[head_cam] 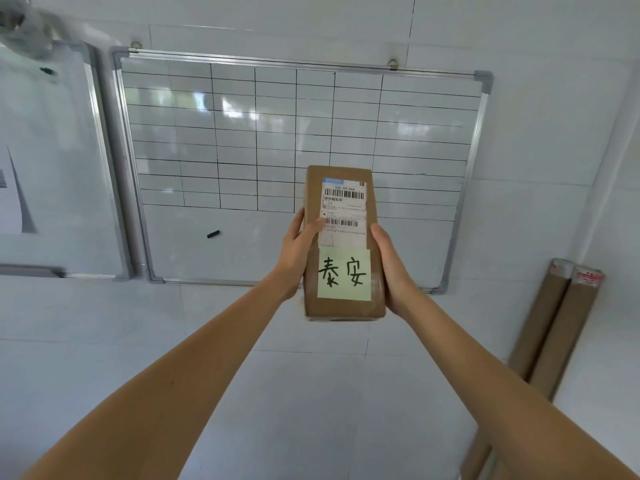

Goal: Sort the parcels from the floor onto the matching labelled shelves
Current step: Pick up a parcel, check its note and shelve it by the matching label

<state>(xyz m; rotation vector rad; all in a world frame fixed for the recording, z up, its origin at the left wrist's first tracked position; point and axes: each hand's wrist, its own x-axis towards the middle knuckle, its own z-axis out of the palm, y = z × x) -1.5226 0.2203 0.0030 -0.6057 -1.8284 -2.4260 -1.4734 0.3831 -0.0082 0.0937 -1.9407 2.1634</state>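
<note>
The parcel (343,242), a long brown box, is held up in the air at arm's length in front of a gridded whiteboard (298,140) on the wall, its printed shipping label (344,211) and a yellow sticky note (344,274) with two handwritten characters turned toward the camera. The left hand (298,249) clamps the box's left edge with the thumb lying over the printed label, and the right hand (389,268) presses flat along the right edge, so both are closed around it from the sides. No shelf is in view here, so the likeliest slip is a mismatch: reading the printed label's place name, which seems to differ from the note, could send the box to the wrong shelf. The note looks lightly stuck and might peel off if a thumb drags across it. A side-squeeze grip on smooth cardboard could also let the box slide downward if the pressure eases while walking.
</note>
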